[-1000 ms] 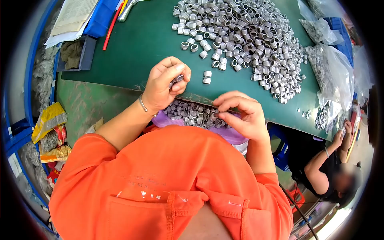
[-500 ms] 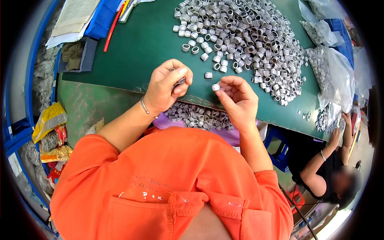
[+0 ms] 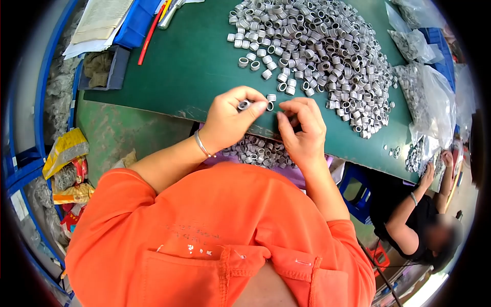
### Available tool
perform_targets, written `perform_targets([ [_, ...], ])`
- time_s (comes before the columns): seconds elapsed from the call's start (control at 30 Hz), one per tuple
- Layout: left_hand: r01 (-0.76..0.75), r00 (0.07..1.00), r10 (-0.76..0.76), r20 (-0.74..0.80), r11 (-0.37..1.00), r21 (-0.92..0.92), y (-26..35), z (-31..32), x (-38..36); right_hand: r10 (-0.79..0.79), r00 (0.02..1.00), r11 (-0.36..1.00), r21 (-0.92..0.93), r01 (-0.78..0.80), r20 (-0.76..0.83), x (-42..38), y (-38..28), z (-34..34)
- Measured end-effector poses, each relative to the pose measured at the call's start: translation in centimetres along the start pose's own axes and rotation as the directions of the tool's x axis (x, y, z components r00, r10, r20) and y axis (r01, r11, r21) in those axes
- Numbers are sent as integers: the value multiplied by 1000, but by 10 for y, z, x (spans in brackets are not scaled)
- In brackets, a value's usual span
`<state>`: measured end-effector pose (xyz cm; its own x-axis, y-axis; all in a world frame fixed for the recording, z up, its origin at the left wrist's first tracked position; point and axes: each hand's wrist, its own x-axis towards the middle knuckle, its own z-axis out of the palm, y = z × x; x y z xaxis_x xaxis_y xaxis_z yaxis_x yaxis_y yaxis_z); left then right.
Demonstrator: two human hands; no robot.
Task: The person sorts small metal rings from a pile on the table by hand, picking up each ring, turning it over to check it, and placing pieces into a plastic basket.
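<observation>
My left hand [image 3: 230,118] is closed over the table's front edge, with a small grey metal ring [image 3: 244,105] showing between its thumb and fingers. Just beyond the left thumb tip is another metal ring [image 3: 269,106], its round opening facing up. One more ring [image 3: 271,97] lies right behind that one on the green table [image 3: 169,77]. To the right, my right hand [image 3: 305,128] has its fingers curled toward the thumb, close to the left fingertips. I cannot tell what the right fingers hold.
A large heap of metal rings [image 3: 327,56] spreads across the table behind my hands. More rings [image 3: 261,152] lie on purple material at my lap. Bags of parts [image 3: 424,97] line the right side, where a co-worker [image 3: 409,225] handles small pieces. Pens [image 3: 151,38] and a grey bin [image 3: 118,69] stand left.
My left hand has moved right, toward my right hand, and turned. The ring that showed at my right fingertips no longer shows there; a ring now appears between the hands.
</observation>
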<state>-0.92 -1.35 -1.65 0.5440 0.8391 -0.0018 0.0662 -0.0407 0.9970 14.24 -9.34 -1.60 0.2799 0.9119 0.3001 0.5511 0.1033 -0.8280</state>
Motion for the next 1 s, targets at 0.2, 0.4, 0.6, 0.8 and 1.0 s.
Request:
perform_targets([
  [0.2,257,962,-270,47,828,-498,-1,-9,3,-209,973,954,-197,226,101,10,3,11],
  [0.4,229,973,-223,61,887,-400,-4,-8,2,374,890,576,686,-444,262,1,1,-8],
  [0.6,229,973,-217,73,908,-352,-2,-9,2,409,827,320,789,-525,385,1,-1,-18],
  [0.8,216,976,-199,85,912,-349,0,-9,2,402,805,273,782,-560,436,-1,0,-19],
  [1.0,138,990,-126,70,970,-202,1,-9,1,385,794,192,800,-568,471,-3,2,-21],
])
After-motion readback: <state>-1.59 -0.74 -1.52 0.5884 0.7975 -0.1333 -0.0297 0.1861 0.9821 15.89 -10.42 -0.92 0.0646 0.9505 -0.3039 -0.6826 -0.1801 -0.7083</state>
